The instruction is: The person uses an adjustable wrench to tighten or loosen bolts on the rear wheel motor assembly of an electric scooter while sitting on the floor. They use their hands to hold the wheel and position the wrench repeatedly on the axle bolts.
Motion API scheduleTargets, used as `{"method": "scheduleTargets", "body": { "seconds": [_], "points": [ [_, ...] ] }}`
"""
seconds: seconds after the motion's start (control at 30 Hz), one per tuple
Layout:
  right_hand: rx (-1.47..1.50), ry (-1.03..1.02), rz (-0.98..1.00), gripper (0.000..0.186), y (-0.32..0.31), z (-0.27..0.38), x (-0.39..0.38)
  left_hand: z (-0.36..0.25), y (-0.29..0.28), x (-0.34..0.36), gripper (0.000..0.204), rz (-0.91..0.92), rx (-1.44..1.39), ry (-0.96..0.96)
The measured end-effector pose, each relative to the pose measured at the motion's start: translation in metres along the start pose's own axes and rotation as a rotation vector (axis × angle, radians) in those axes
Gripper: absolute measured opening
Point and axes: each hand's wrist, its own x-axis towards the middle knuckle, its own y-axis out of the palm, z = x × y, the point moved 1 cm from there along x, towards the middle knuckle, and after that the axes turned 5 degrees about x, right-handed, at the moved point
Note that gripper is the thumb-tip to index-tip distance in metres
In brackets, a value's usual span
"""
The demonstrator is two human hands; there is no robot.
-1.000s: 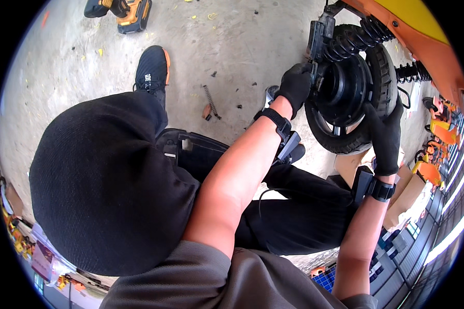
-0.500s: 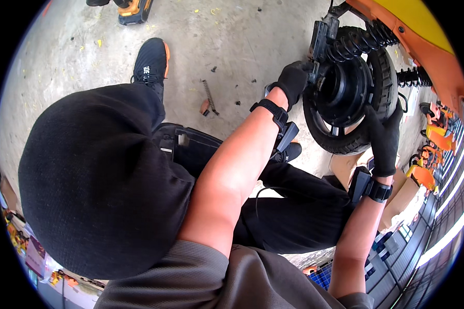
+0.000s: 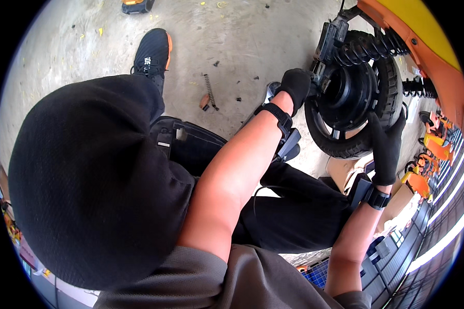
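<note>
A black coil spring (image 3: pixel 368 50) partly overlaps the black rubber-tyred wheel (image 3: pixel 347 110): at the wheel's right, the black-gloved right hand (image 3: pixel 386 149) pinches its tyre (image 3: pixel 389 90); at its left, the black-gloved left hand (image 3: pixel 296 87) curls, grip impossible to tell; apparently steadying it, the next move calling for even support

The wheel (image 3: pixel 353 95) stands ahead of me to the right, between my left hand (image 3: pixel 296 87) and my right hand (image 3: pixel 386 147). A coil shock absorber (image 3: pixel 368 50) crosses its far part. Left of my left hand, a spring (image 3: pixel 210 91) lies on the floor (image 3: pixel 247 46); my left shoe (image 3: pixel 153 50) is farther left. Vehicles (image 3: pixel 436 148) line up right of the wheel.
</note>
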Motion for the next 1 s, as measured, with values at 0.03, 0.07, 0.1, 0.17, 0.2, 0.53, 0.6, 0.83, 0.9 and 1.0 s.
{"method": "scheduleTargets", "body": {
  "seconds": [0.03,0.07,0.1,0.17,0.2,0.53,0.6,0.83,0.9,1.0],
  "points": [
    [-0.009,0.005,-0.006,0.073,-0.002,-0.001,-0.001,-0.006,-0.006,-0.003,0.016,0.044,-0.069,-0.039],
    [0.027,0.019,0.0,0.073,0.0,0.006,-0.002,-0.006,-0.007,-0.006,0.016,0.082,-0.136,-0.085],
    [0.02,0.003,0.0,0.072,0.001,0.007,-0.001,-0.006,-0.008,-0.006,0.015,0.122,-0.205,-0.13],
    [0.006,-0.037,0.004,0.072,0.002,0.01,0.0,0.002,0.007,-0.007,0.016,0.07,-0.583,-0.253],
    [-0.015,-0.036,0.002,0.072,0.003,0.013,0.001,0.009,0.018,-0.007,0.016,0.029,-0.725,-0.288],
    [-0.017,0.053,0.017,0.064,0.009,0.022,-0.002,-0.004,0.001,-0.018,0.021,0.097,-1.142,-0.539],
    [-0.006,0.05,0.019,0.07,0.006,0.018,-0.001,-0.025,-0.024,-0.027,0.023,0.038,-1.661,-0.87],
    [0.08,0.0,0.035,0.07,0.009,0.017,0.0,-0.027,-0.033,-0.032,0.025,0.021,-1.793,-0.829],
    [0.052,-0.012,0.039,0.071,0.008,0.018,0.0,-0.028,-0.032,-0.032,0.025,0.02,-1.8,-0.843],
    [0.051,-0.01,0.042,0.071,0.008,0.021,-0.001,-0.03,-0.038,-0.033,0.024,0.048,-1.787,-0.842]
  ]
}}
